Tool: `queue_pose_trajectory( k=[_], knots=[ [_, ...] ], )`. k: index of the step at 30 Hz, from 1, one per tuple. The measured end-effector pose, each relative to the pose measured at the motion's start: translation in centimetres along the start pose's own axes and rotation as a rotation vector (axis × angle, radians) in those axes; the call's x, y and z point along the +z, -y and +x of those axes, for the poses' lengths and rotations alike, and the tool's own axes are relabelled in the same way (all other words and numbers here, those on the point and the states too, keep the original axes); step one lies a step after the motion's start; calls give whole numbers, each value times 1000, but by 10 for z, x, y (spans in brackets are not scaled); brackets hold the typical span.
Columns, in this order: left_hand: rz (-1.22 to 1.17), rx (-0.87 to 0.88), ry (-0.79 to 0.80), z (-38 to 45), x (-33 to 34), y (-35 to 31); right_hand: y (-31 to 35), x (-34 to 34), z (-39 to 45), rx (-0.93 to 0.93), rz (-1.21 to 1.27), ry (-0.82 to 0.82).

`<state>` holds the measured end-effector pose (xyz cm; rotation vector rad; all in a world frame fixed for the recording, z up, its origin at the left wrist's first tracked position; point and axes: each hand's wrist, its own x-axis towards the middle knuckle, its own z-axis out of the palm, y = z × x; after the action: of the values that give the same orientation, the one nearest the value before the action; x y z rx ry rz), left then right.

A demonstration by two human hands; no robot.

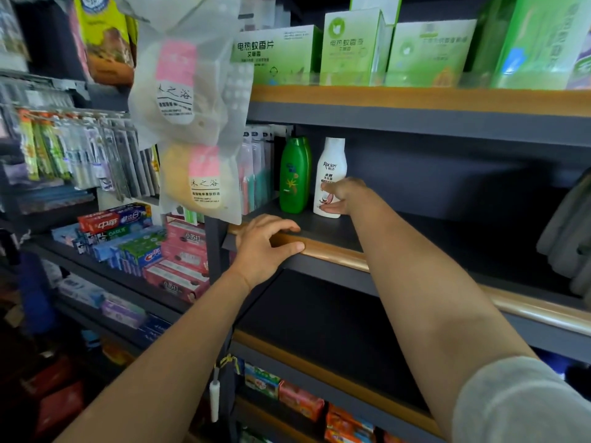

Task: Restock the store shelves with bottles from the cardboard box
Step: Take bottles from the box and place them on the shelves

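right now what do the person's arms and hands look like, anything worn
Both forearms are bare. The right arm shows a light grey sleeve at the upper arm. The left hand and right hand wear no gloves, and no rings, watch or markings are visible.

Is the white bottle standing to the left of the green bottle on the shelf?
No, the white bottle stands upright to the right of the green bottle, where the right hand holds it.
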<state>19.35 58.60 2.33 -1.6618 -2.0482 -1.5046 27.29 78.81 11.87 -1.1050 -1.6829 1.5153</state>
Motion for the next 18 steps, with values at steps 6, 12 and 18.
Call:
queue_pose_trajectory(
  k=[6, 12, 18],
  knots=[
    [8, 3, -35, -3, 0, -4, -1, 1, 15, 15, 36, 58],
    [-10, -7, -24, -3, 0, -1, 2, -9, -21, -26, 122, 107],
    [76, 98, -172, -27, 5, -10, -15, -9, -130, -269, 342, 207]
  ],
)
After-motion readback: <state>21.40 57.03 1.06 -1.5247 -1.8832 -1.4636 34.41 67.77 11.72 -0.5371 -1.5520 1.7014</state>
